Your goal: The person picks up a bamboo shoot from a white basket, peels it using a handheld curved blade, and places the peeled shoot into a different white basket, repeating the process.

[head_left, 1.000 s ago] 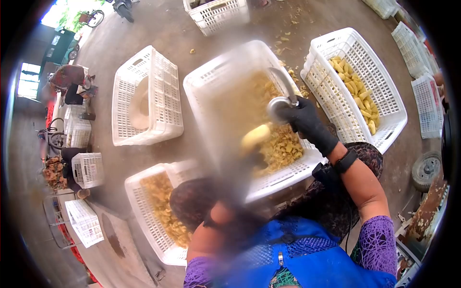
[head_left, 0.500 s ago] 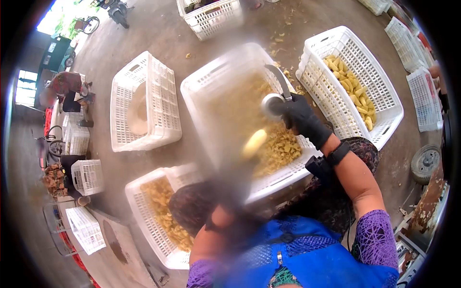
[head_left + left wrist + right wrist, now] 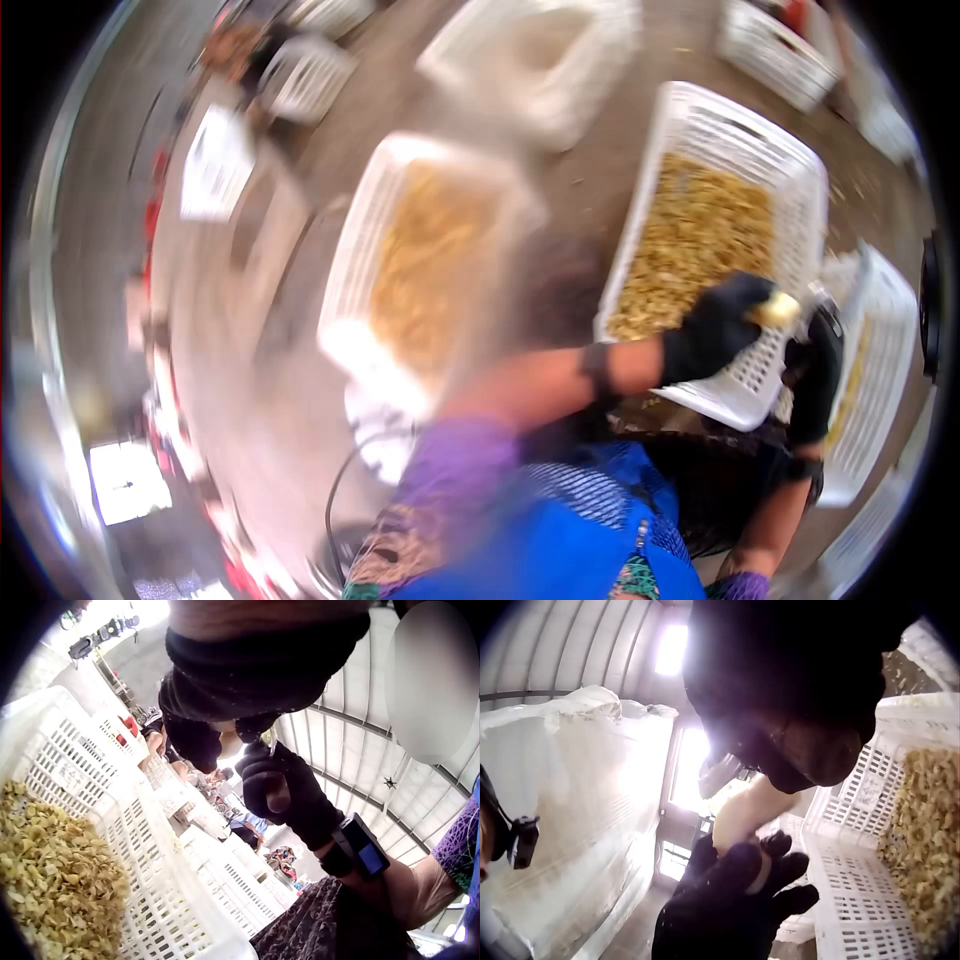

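Observation:
My black-gloved left hand holds a pale yellow, peeled, elongated fruit above the near right part of a white crate. In the right wrist view, thumb and fingers of that hand wrap the fruit's lower end. My right hand, also in a black glove, grips a metal peeler beside the fruit. Only a bit of its shiny metal shows; the rest is hidden by the glove. Yellowish peelings fill the crate's bottom below the hands.
Another white crate with yellow pieces stands to the left, blurred. A pale crate is close at the right, its yellow contents partly seen through the slats. More crates stand farther off, including one at the top.
The head view has swung left, so the crates appear shifted and turned. The left hand, earlier lost in blur, now shows clearly with the fruit. Both hands are now close together at the crate's right side.

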Demonstrator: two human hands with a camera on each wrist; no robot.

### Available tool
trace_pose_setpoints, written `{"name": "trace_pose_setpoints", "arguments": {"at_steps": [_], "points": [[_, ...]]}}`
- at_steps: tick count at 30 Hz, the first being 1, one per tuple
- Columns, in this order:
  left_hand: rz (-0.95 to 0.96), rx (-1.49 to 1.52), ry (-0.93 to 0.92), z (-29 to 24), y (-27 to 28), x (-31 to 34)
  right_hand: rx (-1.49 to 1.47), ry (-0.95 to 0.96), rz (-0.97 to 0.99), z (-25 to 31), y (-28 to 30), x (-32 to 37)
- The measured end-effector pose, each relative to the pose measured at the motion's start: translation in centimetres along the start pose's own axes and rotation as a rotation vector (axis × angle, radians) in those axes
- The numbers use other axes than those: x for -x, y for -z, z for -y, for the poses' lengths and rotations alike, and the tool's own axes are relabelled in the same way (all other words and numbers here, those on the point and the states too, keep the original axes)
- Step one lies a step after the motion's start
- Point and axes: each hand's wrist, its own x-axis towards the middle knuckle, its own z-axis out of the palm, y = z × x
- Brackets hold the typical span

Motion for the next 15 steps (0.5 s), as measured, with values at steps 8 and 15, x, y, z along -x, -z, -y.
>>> {"name": "trace_pose_setpoints", "arguments": {"at_steps": [8,15], "points": [[-0.083,0.018,-0.002,-0.3,-0.8,0.4,0.671,0.616,0.111,-4.5,1.8,-2.5],[-0.167,0.137,-0.121,-1.9,1.5,-0.2,-0.032,-0.089,0.200,-6.2,7.6,-8.5]]}}
